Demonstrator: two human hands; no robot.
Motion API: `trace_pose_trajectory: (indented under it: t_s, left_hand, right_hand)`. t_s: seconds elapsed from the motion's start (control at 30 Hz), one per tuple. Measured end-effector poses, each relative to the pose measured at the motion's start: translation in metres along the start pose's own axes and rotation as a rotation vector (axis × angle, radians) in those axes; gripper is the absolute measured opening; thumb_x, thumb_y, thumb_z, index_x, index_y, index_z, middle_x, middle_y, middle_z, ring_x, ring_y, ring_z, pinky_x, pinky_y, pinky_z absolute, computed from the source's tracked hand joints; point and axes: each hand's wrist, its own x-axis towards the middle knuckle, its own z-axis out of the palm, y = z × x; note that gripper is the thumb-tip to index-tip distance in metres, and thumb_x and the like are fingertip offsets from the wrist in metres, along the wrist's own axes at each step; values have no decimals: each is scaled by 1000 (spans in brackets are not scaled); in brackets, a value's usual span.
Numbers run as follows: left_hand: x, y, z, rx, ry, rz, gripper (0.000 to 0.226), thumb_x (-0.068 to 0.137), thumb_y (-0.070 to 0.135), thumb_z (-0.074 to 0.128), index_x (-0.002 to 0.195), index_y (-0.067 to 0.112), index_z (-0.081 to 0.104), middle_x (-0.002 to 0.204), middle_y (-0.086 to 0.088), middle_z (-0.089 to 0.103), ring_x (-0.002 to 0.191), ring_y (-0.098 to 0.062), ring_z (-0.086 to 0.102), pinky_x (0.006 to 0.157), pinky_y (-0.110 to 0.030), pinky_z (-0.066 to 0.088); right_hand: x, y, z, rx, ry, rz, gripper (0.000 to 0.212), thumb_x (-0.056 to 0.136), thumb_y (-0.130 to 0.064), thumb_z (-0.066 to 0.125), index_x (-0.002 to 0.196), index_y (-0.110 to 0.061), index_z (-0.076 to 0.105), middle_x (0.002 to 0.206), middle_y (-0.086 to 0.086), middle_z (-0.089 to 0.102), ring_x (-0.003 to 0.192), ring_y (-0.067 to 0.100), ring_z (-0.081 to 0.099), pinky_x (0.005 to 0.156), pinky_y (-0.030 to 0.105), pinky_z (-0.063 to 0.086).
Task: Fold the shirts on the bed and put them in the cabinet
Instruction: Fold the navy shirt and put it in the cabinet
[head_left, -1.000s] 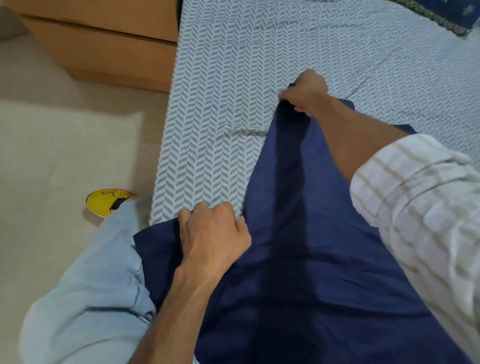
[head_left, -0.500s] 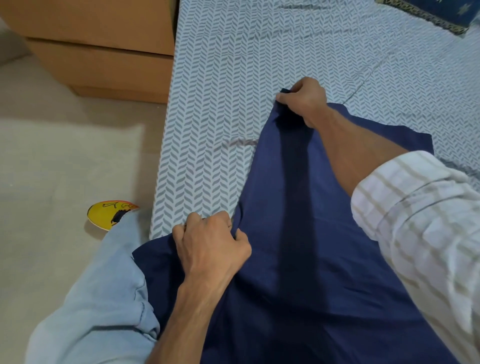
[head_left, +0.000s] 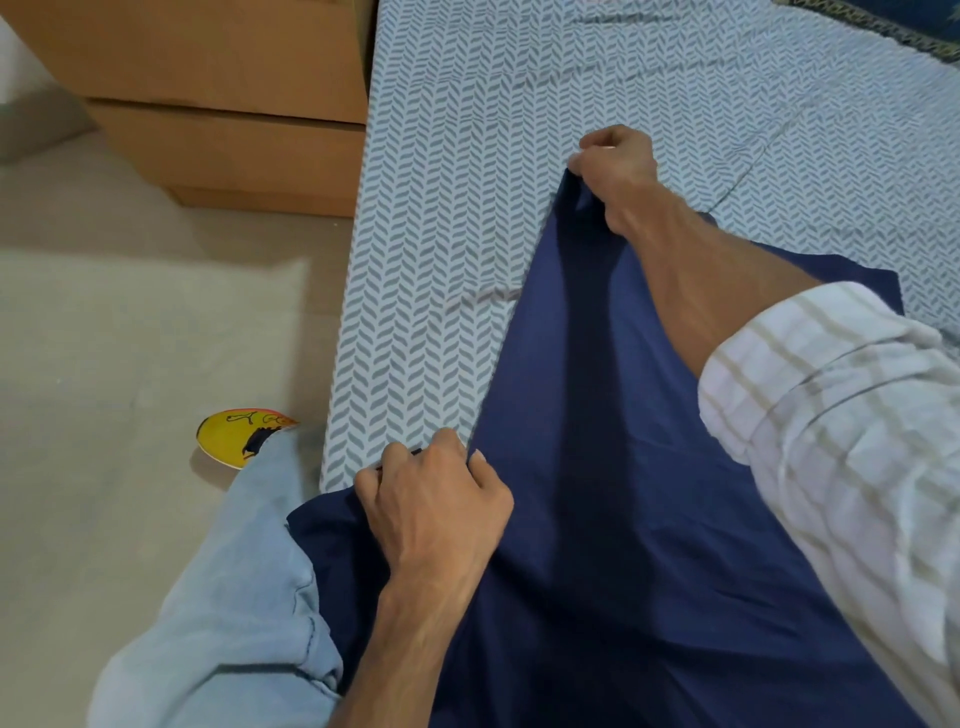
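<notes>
A dark blue shirt (head_left: 623, 467) lies on the bed (head_left: 519, 130), filling the 5 o'clock part. The left hand (head_left: 436, 499) grips its near edge at 7 o'clock. The right hand (head_left: 618, 166) pinches its far corner at 1 o'clock.
</notes>
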Motion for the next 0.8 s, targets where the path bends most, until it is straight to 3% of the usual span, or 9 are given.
trace_pose_trajectory:
  t_s: [0.1, 0.3, 0.4, 0.47, 0.5, 0.63, 0.73, 0.8]
  left_hand:
    - [0, 1, 0, -5, 29, -19, 15, 93, 35, 48, 86, 23, 53, 65, 13, 44, 86, -15, 47, 91, -35, 28]
    - [1, 4, -1, 81, 8, -20, 33, 95, 52, 42, 93, 25, 61, 76, 8, 64, 92, -15, 50, 93, -37, 29]
    - [2, 4, -1, 106, 0, -24, 35, 95, 51, 42, 88, 25, 65, 77, 8, 64, 95, -16, 50, 92, -37, 29]
    - [2, 3, 0, 102, 17, -16, 30, 93, 48, 46, 82, 26, 63, 72, 10, 58, 94, -15, 46, 91, -36, 28]
    - [2, 3, 1, 89, 33, -8, 28, 92, 46, 47, 78, 27, 61, 68, 11, 53, 94, -14, 45, 90, -36, 27]
    - [0, 3, 6, -8, 150, 33, 20, 84, 37, 59, 69, 25, 52, 57, 17, 33, 87, -15, 44, 85, -35, 24]
    - [-1, -1, 11, -10, 223, 44, 16, 79, 25, 67, 76, 23, 51, 55, 16, 27, 74, -20, 49, 80, -39, 27]
    - [0, -3, 13, -16, 236, 37, 20, 76, 18, 72, 79, 21, 52, 56, 13, 35, 71, -23, 54, 77, -42, 33]
  right_hand:
    - [-2, -2, 8, 116, -32, -44, 34, 86, -9, 66, 116, -23, 61, 83, -5, 62, 60, 4, 56, 51, 16, 47]
    - [-1, 2, 20, 36, -99, -44, 39, 90, -1, 53, 123, -22, 58, 82, -6, 59, 64, 5, 54, 51, 15, 46]
    - [-1, -1, 23, -26, -131, -29, 28, 86, -23, 67, 112, -20, 56, 90, -9, 59, 80, 7, 56, 65, 17, 44]
    - [-2, -7, 24, -174, -174, -53, 44, 74, -38, 81, 107, -23, 56, 95, -10, 59, 92, 10, 57, 82, 24, 44]
    - [-1, -10, 24, -203, -184, -62, 43, 75, -34, 83, 108, -24, 57, 97, -9, 59, 95, 11, 58, 83, 25, 45]
    - [2, -17, 18, 22, -179, -34, 33, 91, -17, 71, 121, -23, 58, 97, -9, 58, 82, 2, 54, 57, 15, 42]
    - [2, -11, 16, 83, -181, -25, 36, 90, -12, 70, 122, -22, 57, 97, -6, 61, 79, 2, 58, 55, 14, 46]
    - [3, -4, 17, 38, -191, -35, 36, 88, -10, 71, 120, -20, 58, 95, -3, 65, 79, 5, 62, 59, 17, 49]
